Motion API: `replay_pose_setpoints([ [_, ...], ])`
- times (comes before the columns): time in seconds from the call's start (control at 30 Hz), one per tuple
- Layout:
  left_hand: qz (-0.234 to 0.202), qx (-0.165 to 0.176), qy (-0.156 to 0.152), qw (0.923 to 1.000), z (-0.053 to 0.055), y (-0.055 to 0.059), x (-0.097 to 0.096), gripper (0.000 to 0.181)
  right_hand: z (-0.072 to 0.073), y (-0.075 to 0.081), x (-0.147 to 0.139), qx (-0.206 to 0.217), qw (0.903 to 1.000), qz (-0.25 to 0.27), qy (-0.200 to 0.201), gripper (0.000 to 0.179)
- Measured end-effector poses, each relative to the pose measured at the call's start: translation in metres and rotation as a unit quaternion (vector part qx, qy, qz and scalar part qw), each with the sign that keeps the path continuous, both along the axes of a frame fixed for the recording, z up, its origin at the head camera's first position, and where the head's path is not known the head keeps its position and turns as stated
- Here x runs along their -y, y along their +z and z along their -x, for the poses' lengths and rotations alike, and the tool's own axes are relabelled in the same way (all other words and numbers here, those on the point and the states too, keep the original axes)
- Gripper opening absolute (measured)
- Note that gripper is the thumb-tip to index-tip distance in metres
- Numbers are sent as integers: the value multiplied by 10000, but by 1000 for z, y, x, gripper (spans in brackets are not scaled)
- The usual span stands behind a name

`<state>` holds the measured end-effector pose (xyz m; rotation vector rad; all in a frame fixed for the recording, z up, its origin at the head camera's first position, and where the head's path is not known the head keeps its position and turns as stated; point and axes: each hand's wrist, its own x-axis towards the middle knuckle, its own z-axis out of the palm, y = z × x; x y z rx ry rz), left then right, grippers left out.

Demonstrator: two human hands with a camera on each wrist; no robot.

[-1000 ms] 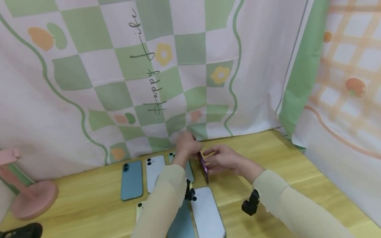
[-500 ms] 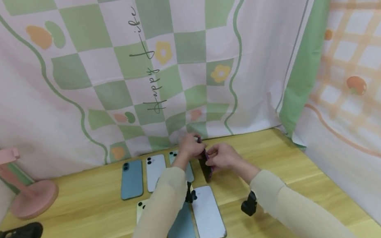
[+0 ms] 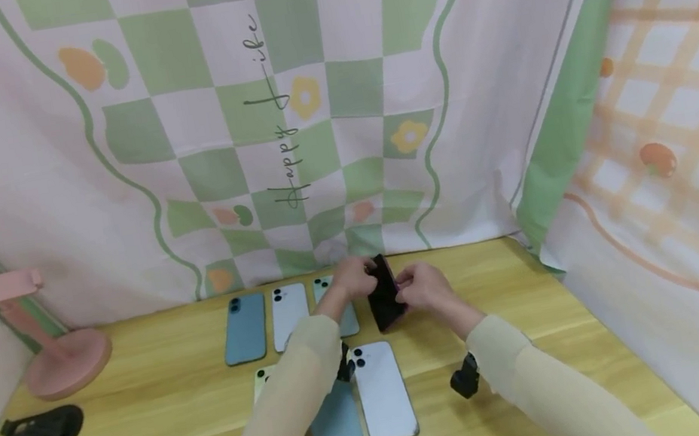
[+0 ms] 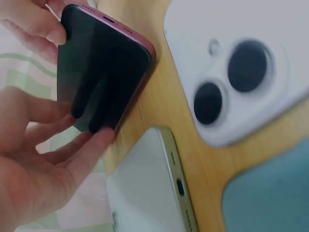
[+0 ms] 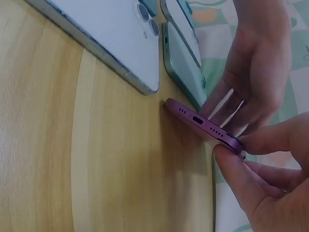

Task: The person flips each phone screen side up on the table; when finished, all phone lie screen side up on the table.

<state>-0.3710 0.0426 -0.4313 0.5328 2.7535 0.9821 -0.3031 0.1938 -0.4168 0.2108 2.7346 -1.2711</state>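
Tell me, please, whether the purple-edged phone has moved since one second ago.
Yes: judged against the unmoved light green phone beside it, the purple-edged phone has tipped rightward in the head view, its dark screen turning into sight.

The head view is bright and even, the wrist views dimmer, with soft shadow near the purple-edged phone (image 5: 206, 126)

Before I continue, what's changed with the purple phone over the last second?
The purple phone has tipped rightward from nearly on edge, so its dark screen now shows in the head view. The right hand, spread earlier, now pinches the phone's edge. The other phones stayed put.
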Motion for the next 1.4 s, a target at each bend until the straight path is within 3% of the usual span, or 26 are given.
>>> replay_pose_setpoints([
  [0.17, 873, -308, -778, 9927, 1, -4, 1, 54, 0, -6, -9, -2, 9998, -201, 16, 39],
  [0.4, 1828, -97, -923, 9788, -6, -11, 8, 78, 2, -13, -14, 4, 9985, -522, 135, 46],
  [0.7, 1784, 213, -806, 9804, -9, -16, 9, 79, 3, -17, -9, 57, 9987, -466, 214, 69],
  [1.4, 1771, 220, -709, 9814, -10, -18, 15, 77, 5, -19, -3, 371, 9976, -462, 370, 58],
])
